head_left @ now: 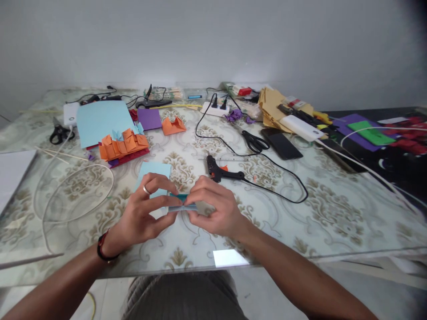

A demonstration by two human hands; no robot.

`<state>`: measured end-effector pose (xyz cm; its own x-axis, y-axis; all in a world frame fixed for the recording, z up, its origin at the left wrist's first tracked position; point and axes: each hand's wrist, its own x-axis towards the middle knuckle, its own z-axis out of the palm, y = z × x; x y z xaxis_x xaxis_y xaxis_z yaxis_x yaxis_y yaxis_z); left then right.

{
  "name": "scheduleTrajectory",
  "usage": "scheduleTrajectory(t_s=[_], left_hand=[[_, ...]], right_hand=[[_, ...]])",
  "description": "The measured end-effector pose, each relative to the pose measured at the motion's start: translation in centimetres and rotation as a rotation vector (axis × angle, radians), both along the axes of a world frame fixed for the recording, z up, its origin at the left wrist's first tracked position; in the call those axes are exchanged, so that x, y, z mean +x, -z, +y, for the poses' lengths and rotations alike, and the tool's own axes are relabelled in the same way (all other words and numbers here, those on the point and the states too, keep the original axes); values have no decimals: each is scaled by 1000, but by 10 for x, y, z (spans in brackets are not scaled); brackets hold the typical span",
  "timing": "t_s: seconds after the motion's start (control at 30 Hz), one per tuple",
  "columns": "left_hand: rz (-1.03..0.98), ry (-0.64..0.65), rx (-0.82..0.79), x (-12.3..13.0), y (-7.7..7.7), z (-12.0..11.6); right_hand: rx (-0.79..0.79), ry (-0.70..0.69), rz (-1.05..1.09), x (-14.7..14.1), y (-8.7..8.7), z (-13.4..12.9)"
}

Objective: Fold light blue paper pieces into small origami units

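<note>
Between both hands, near the front middle of the table, is a small folded piece of light blue paper (183, 207) with a darker teal inner side. My left hand (147, 209) pinches its left end, fingers closed on it. Its right end is gripped by my right hand (213, 205), thumb and fingertips pressed together on the paper. A flat light blue sheet (156, 169) lies on the table just behind my left hand, partly covered by it. Beyond my right hand rests a black hot glue gun (223, 171), its nozzle end to the left.
Folded orange paper pieces (125, 144) and a large blue sheet (105, 120) lie back left. Black scissors (255, 141), a phone (282, 143) and a power strip (215, 109) sit behind the glue gun. Its cord (283, 198) loops to the right. A white cable (76, 218) curls at left.
</note>
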<state>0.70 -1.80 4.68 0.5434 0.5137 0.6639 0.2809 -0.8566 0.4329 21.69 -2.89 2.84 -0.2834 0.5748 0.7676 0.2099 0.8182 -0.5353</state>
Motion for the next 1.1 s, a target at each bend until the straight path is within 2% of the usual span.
scheduleTrajectory(t_s=[0.5, 0.73, 0.9, 1.0, 1.1], left_hand=[[-8, 15, 0, 0, 4, 0], [-15, -12, -2, -4, 1, 4], [-40, -78, 20, -7, -2, 5], [1, -107, 74, -6, -2, 3], [17, -91, 102, -4, -1, 0]], right_hand=[[-8, -35, -38, 1, -1, 0], [-7, -22, -23, 5, -6, 2], [-73, 40, -5, 14, -13, 3], [-85, 14, -26, 15, -12, 3], [-20, -17, -68, 10, -6, 3]])
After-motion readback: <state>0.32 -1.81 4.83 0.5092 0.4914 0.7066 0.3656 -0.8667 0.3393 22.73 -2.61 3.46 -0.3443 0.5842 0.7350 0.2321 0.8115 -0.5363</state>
